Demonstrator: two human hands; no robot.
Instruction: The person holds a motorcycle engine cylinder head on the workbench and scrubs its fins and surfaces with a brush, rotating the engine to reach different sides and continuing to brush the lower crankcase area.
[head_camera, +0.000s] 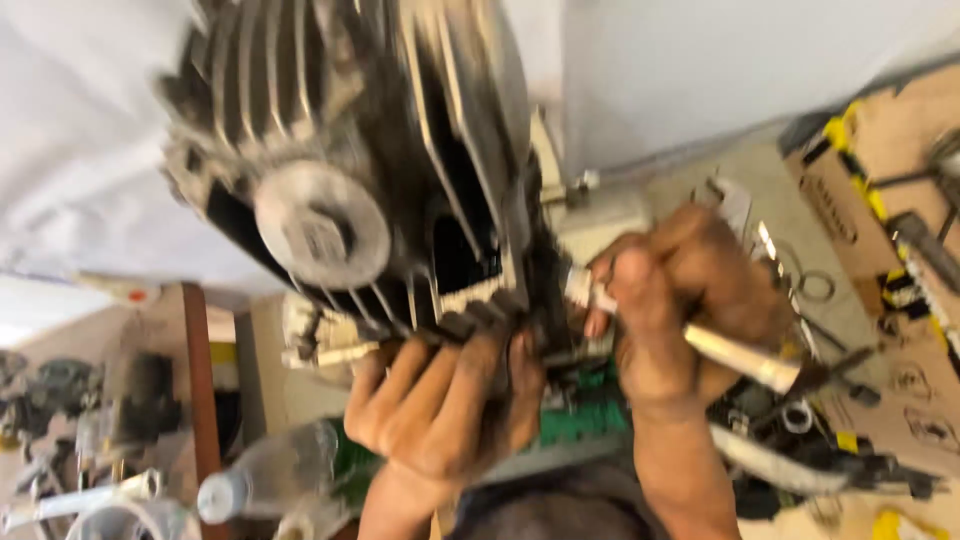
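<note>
From the head camera, the frame is motion-blurred. A dark, greasy finned metal engine cylinder (350, 170) fills the upper middle, from ten to one o'clock, with a round pale metal cap on its near face. The left hand (440, 400), at six o'clock, is cupped under the cylinder's lower edge, fingers curled up against the fins, supporting it. The right hand (680, 300), at three o'clock, is closed in a fist around a slim silver metal tool handle (740, 358) that juts toward four o'clock; its tip seems to meet the cylinder's side, though blur hides the contact. At seven o'clock lies a clear plastic bottle (270, 475). Brown cardboard (900, 180) with scattered tools sits at three o'clock.
</note>
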